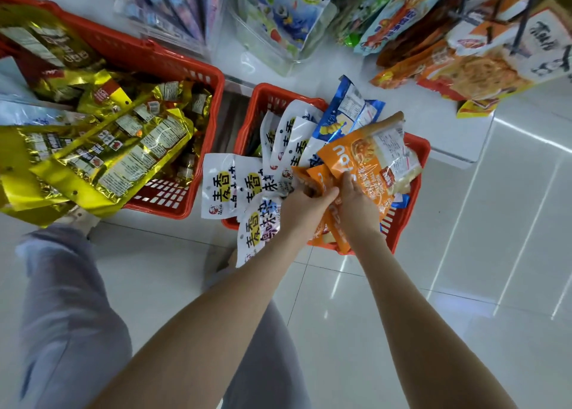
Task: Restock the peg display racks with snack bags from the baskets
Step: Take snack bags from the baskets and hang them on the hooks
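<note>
My left hand (305, 205), right hand (356, 212) both grip glossy orange snack bags (365, 160) above red basket (416, 173); white lettering creased, unreadable. Neighbouring white bags (221, 185) show bold black Chinese characters.

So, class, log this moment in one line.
phase: pick; left hand: grips orange bags; right hand: pinches large orange bag; source: red basket

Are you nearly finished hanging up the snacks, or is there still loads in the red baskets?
Not nearly. Done: the peg rack already carries many hanging bags. In hand: the left grip and right grip hold orange snack bags over the right red basket. Left: white bags and a blue bag fill that basket, and gold bags heap the left red basket.
</note>
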A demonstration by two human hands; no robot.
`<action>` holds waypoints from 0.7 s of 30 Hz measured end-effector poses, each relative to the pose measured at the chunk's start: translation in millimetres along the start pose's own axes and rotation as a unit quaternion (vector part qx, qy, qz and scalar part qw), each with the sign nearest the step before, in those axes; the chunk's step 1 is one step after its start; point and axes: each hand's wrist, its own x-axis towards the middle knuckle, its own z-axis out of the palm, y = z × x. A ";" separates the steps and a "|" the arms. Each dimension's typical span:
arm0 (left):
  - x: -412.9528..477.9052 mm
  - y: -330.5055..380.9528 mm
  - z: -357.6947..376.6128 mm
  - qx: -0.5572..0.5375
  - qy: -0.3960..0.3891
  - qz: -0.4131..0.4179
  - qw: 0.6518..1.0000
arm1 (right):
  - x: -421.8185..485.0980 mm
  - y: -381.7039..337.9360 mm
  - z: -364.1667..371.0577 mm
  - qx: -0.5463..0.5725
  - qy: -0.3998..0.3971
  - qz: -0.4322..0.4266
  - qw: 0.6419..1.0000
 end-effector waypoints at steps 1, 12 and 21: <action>-1.8 1.1 -0.4 0.010 0.003 0.002 1.000 | -7.6 -1.3 -2.9 -0.003 -0.001 -0.016 1.000; -35.9 23.6 -59.7 0.028 -0.036 0.005 0.999 | -93.4 -31.7 -22.9 0.088 0.174 -0.163 0.967; -111.1 99.2 -153.7 0.155 -0.013 0.137 0.978 | -152.5 -73.2 -150.9 0.288 0.197 0.016 0.937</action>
